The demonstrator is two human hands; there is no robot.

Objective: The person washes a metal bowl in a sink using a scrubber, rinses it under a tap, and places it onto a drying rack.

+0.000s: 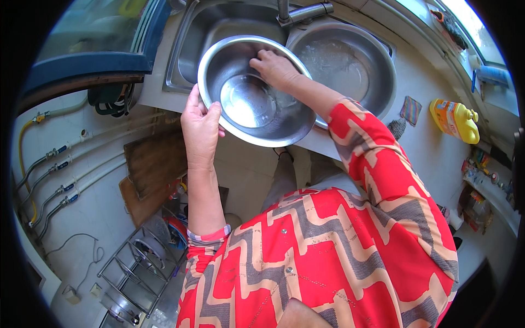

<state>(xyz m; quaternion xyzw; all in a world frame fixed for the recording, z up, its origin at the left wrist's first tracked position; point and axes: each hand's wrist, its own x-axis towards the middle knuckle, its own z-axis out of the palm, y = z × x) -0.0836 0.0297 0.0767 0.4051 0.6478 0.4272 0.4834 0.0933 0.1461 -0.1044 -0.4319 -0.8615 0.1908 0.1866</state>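
A stainless steel basin is tilted in front of me, over the near edge of the counter and sink. My left hand grips its left rim, thumb inside the wall and fingers behind. Inside the basin, my right hand rests with bent fingers against the far inner wall. Whether anything is under those fingers is hidden. Bright reflections and a few wet-looking marks show on the basin's bottom. A second, wider steel basin sits to the right, behind my right forearm, with a thin whitish film of liquid in it.
Behind the basins are a steel sink and a faucet. On the right counter lie a striped cloth, a grey scouring pad and a yellow jug. A blue-framed window juts in at upper left; a metal rack stands below.
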